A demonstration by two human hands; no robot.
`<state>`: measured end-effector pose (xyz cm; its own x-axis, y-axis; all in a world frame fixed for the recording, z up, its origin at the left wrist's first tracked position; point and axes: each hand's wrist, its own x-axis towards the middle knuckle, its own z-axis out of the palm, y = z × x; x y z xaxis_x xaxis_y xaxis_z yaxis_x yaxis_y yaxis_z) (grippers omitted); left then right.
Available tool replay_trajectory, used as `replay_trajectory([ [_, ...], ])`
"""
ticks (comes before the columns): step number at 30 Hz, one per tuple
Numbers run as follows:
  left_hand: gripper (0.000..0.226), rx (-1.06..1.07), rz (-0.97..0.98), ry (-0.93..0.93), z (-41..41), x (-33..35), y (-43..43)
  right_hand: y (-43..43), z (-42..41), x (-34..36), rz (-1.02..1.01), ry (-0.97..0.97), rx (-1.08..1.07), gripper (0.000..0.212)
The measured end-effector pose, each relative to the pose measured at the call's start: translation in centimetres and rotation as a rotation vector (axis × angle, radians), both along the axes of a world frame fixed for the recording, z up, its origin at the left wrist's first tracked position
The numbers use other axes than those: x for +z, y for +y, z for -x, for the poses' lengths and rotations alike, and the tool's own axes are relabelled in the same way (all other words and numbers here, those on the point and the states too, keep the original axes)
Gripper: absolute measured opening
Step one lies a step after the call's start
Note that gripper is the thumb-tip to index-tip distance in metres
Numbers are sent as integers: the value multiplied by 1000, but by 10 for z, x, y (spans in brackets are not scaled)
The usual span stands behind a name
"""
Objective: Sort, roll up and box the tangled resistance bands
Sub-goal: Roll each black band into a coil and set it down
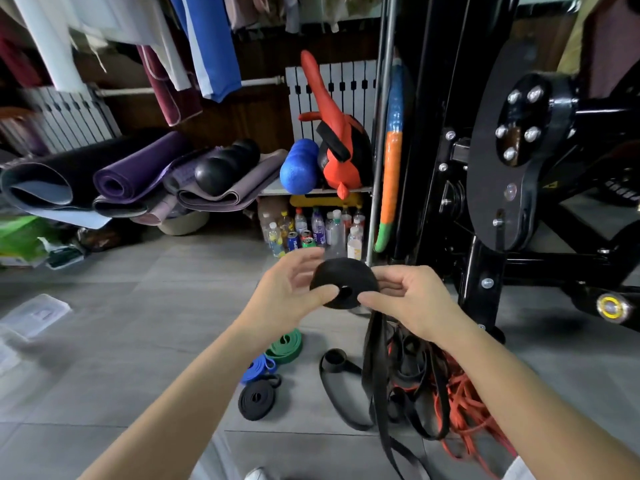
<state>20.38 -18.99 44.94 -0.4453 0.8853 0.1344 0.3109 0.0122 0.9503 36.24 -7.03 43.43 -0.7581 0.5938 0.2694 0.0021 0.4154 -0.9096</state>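
Black band roll (343,277) is up in mid-air over the floor (138,358), left hand (284,296) and right hand (415,299) both pinching it. Looks light, rubbery and probably springy, so I'd squeeze the flat faces.

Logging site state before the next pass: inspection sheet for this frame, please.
Surface: grey tiled floor.
Job's things: half-rolled black band held up, its tail hanging to the floor; green coil, blue coil and black coil lie rolled; tangled pile of black and red bands at right; clear box far left.
Clutter: bottles and cans, rolled mats.
Grips: left hand and right hand both pinch the half-rolled black band.
Cables: nothing seen.
Surroundings: black gym machine, radiator, hanging clothes.
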Motion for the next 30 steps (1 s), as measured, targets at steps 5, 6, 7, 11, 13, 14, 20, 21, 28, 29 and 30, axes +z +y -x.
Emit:
replay_trajectory([
  [5, 43, -96, 237, 839, 0, 23, 4, -2, 9, 2, -198, -217, -1, 25],
  [6, 36, -97, 260, 889, 0, 28, 5, -3, 10, 2, -200, -221, 1, 25],
  [7, 31, -97, 279, 901, 0, 31, 6, -3, 10, 2, -204, -227, 4, 25],
  [11, 24, -94, 228, 797, 1, 35, 7, -2, 8, 6, -116, -142, 33, 34],
  [13, 20, -74, 144, 613, 2, 37, 6, -1, 5, 9, -34, -61, 44, 40],
  [14, 23, -58, 101, 507, 2, 39, 6, 0, 4, 10, -20, -38, 46, 41],
  [20, 34, -41, -111, -38, 2, 36, 6, 2, 1, 15, 116, 138, 53, 33],
  [21, 32, -48, -122, -119, 0, 33, 6, 2, 2, 16, 120, 154, 58, 32],
  [28, 26, -136, 66, 70, 3, 29, 6, 6, 0, 22, 33, 35, 91, 29],
  [29, 34, -167, 123, 274, 4, 34, 6, 6, 1, 21, 29, 5, 94, 28],
  [30, 43, -192, 172, 470, 3, 38, 8, 4, 2, 19, 28, -18, 97, 27],
])
